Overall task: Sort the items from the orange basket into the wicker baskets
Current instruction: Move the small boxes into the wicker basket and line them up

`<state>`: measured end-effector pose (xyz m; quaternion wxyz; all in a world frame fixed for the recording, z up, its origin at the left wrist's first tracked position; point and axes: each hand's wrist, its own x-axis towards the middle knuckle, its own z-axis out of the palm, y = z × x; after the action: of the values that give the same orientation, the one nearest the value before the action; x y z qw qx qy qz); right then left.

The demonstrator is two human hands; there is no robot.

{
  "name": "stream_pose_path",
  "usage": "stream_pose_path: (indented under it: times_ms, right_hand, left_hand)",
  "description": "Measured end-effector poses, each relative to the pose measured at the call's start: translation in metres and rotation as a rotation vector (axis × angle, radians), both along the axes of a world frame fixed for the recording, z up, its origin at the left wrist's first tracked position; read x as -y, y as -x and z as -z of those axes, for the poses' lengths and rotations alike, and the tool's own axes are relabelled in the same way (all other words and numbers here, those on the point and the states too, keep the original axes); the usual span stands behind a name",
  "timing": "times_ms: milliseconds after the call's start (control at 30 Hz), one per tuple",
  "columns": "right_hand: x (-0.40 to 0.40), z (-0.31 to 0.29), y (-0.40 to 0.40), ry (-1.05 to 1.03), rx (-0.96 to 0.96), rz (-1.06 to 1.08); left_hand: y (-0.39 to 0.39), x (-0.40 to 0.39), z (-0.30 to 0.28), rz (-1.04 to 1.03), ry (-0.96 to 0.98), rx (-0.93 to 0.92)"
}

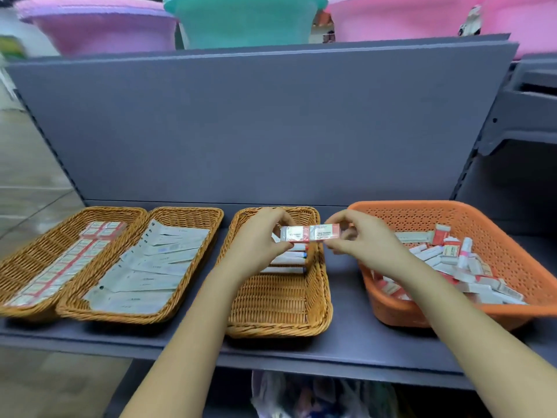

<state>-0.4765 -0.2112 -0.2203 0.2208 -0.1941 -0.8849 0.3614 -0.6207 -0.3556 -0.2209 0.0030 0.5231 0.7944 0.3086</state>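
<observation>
A: Where's the pack rn?

B: Got a small red-and-white box (310,233) pinched btwn both hands, held level above the far end of the third wicker basket (280,312). My left hand (256,239) has its fingers curled round the box's left end, my right hand (364,236) pinches the right end w/ thumb and fingertips.

A: What's in the baskets?

B: Third one has a few long white boxes (287,260) at the far end. Leftmost wicker basket (27,267) holds rows of red-and-white boxes, the second wicker basket (193,236) has flat white packets. Orange basket (452,215), far right on the grey shelf (346,345), has a loose pile of mixed boxes.
</observation>
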Motion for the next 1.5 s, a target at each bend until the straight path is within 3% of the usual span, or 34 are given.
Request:
stream_pose_path:
  times_ms: [100, 167, 600, 767, 1300, 1500]
  right_hand:
    - [0.016, -0.004, 0.019, -0.306, 0.010, -0.057]
    - [0.030, -0.004, 0.034, -0.385, -0.002, -0.079]
    - [0.166, 0.007, 0.176, -0.385, -0.101, -0.082]
    - [0.206, 0.006, 0.228, -0.361, -0.057, -0.125]
    - [0.238, 0.025, 0.375, -0.489, 0.179, -0.246]
    - [0.254, 0.034, 0.409, -0.516, 0.275, -0.216]
  left_hand:
    - [0.016, 0.019, -0.007, -0.034, 0.016, 0.004]
    - [0.030, 0.036, -0.010, -0.057, 0.006, -0.012]
    - [0.164, 0.187, -0.010, -0.111, 0.085, -0.006]
    - [0.213, 0.224, -0.007, -0.132, 0.080, 0.007]
    - [0.347, 0.257, 0.022, -0.278, 0.295, 0.006]
    - [0.383, 0.264, 0.027, -0.180, 0.439, -0.092]
